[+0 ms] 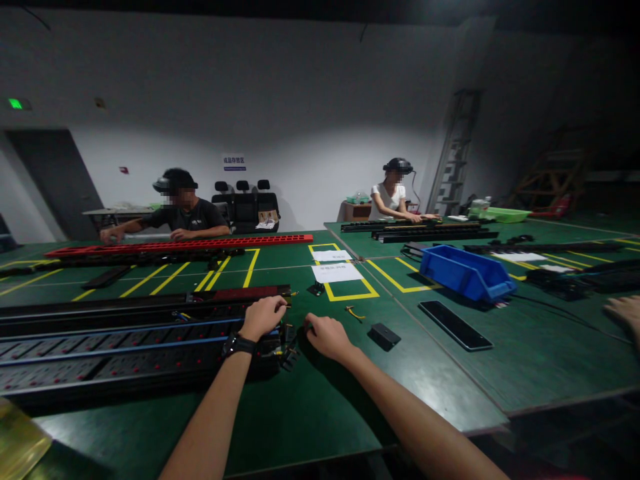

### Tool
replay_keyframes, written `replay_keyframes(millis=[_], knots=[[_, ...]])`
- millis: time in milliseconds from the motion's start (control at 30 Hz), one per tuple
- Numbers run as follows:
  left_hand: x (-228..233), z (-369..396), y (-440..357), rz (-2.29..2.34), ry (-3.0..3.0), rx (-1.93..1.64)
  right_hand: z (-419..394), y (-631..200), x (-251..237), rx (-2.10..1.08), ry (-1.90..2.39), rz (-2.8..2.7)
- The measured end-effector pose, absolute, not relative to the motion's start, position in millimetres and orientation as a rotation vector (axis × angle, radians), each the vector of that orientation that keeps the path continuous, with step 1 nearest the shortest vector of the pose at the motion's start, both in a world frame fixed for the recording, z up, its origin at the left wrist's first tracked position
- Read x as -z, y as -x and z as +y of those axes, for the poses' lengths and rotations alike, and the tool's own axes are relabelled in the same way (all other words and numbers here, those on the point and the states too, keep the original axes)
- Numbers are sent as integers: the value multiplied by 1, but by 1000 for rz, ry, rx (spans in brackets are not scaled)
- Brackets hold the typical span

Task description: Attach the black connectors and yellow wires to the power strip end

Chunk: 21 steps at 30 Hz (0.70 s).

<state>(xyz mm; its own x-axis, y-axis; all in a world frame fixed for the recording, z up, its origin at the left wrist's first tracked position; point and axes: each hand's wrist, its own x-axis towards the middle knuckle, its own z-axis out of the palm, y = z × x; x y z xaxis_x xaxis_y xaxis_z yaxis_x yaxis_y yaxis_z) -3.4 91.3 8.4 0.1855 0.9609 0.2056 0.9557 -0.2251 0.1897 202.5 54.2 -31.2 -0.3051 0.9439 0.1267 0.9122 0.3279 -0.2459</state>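
Observation:
My left hand [263,319], with a black watch on its wrist, reaches over the right end of long black socket strips [125,337] with red dots and blue edges. Its fingers are pinched together at the end of a black rail [220,293]; whatever they grip is too small to make out. Loose black connectors [287,357] and wires stick out below that hand. My right hand [327,335] rests low over the green table just right of the strip ends, fingers curled closed. What it holds, if anything, is hidden. A yellow-tipped wire piece [355,313] lies beyond it.
To the right lie a small black box [384,336], a phone [454,325] and a blue bin [466,272]. Paper sheets [336,273] lie ahead. Across the table, two people work near a red rail [200,244] and black rails [430,233]. Another person's hand [625,312] shows at far right.

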Motion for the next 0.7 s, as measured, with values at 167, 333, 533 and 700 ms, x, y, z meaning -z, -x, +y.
replay_keyframes(millis=[167, 333, 533, 700], knots=[[-10, 90, 3, 1951, -2388, -424, 54, -203, 31, -170, 1675, -2354], [-12, 88, 2, 1947, -2377, -418, 52, -202, 29, -184, 1682, -2353], [-12, 89, 3, 1933, -2383, -425, 59, -213, 19, -139, 1822, -2249], [-11, 90, 3, 1927, -2390, -428, 69, -253, 0, -55, 2074, -2023]])
